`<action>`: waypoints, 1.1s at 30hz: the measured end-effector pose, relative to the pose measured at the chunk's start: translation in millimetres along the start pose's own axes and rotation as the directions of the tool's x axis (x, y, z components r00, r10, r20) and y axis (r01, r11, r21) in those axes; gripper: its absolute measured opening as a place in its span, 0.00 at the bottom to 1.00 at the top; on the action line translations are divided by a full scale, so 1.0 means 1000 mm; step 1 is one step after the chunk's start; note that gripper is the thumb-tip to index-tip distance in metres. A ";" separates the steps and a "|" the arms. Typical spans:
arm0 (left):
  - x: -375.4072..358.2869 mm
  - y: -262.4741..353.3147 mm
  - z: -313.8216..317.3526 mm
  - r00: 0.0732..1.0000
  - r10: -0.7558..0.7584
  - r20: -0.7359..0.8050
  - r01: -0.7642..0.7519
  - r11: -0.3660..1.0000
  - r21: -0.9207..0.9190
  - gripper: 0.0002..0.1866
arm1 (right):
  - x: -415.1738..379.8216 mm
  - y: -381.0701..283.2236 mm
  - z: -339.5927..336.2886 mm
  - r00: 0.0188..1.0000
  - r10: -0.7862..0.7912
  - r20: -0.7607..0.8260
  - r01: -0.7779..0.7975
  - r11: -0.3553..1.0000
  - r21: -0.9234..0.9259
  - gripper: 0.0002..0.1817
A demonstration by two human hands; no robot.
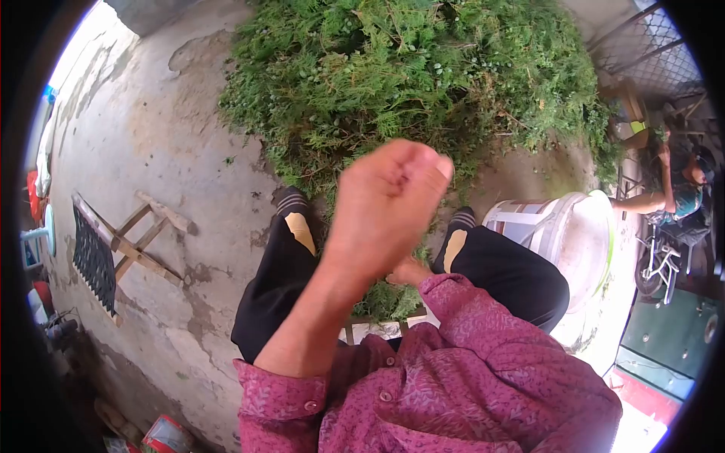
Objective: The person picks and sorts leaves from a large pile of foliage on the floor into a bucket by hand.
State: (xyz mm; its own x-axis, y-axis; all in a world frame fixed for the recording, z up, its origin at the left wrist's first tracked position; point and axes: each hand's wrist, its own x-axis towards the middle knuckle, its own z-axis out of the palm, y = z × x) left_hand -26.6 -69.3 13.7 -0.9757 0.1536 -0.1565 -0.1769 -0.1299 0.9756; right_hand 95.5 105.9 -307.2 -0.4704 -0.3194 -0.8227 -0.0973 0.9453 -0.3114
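My left hand is raised in the middle of the view, closed into a fist and slightly blurred. What it holds, if anything, I cannot make out. Lower and behind that wrist, my right hand shows only in part, and its fingers are hidden. A big heap of green conifer branches lies on the ground beyond both hands. Between my knees, some cut green sprigs rest above pale slats close to my body.
A white bucket stands by my right knee. To the left, a folding wooden stool with a black woven seat lies on the cracked concrete floor. At far right, another person sits near a bicycle.
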 end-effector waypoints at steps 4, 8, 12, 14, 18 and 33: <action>-0.018 -0.023 0.036 0.922 0.328 0.206 -0.375 0.620 0.689 0.09 | 0.032 0.036 0.026 0.983 -0.047 -0.179 0.046 0.999 -0.010 0.32; -0.046 -0.035 0.068 0.863 0.243 0.442 -0.502 0.320 0.803 0.10 | 0.021 0.003 -0.043 0.945 0.219 -0.243 -0.172 0.965 0.198 0.28; -0.059 -0.043 0.077 0.869 0.184 0.459 -0.469 0.598 0.650 0.09 | 0.027 -0.016 -0.089 0.898 0.245 -0.367 -0.153 0.953 0.261 0.23; -0.060 -0.028 0.066 0.903 0.238 0.357 -0.397 0.779 0.485 0.09 | 0.043 -0.014 -0.094 0.875 0.236 -0.422 -0.147 0.961 0.232 0.21; -0.064 -0.009 0.032 0.947 0.199 0.252 -0.288 0.872 0.396 0.09 | 0.079 -0.006 -0.094 0.829 0.297 -0.473 -0.198 0.948 0.249 0.17; -0.082 -0.003 0.024 0.941 0.272 0.202 -0.321 0.906 0.277 0.04 | 0.038 -0.004 -0.066 0.962 0.266 -0.059 -0.007 0.243 0.970 0.07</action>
State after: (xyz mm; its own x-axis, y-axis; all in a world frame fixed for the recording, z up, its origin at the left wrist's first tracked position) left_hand 56.7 -58.3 27.0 -0.9400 0.3069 0.1488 0.1886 0.1043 0.9765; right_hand 19.9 94.5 -305.7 -0.5306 -0.0521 -0.8460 0.8306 0.1674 -0.5312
